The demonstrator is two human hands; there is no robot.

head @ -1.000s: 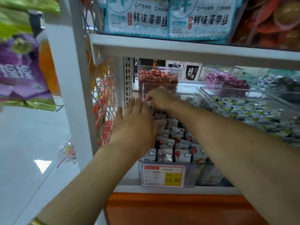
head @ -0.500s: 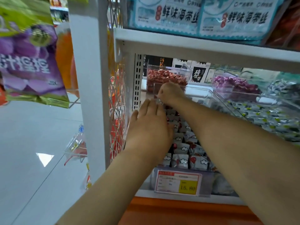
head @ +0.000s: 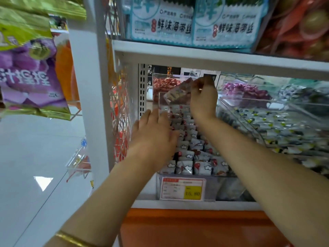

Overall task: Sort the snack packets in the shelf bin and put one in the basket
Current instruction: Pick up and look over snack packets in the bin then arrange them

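While the left hand (head: 154,134) lies flat with fingers straight on the left side of the snack packets (head: 188,164) in the clear shelf bin (head: 227,188) at the centre of the frame, the right hand (head: 203,98) is held above the bin's far end. Its thumb and fingertips pinch the edge of a single packet (head: 175,94). That packet hangs tilted just left of the hand, in front of a tub of red sweets (head: 162,82) at the back of the shelf (its print is too blurred to read). The packets in the bin stand upright in tight rows, white with red marks. A price tag (head: 182,188) with a yellow patch sits on the bin's front wall, lower centre. To the right, a second clear bin (head: 284,129) holds pale wrapped pieces. Blue-and-white packs (head: 163,24) stand on the shelf above, top centre, and a purple bag (head: 30,77) hangs at upper left. A gold bangle (head: 74,239) circles the left wrist at the bottom edge.
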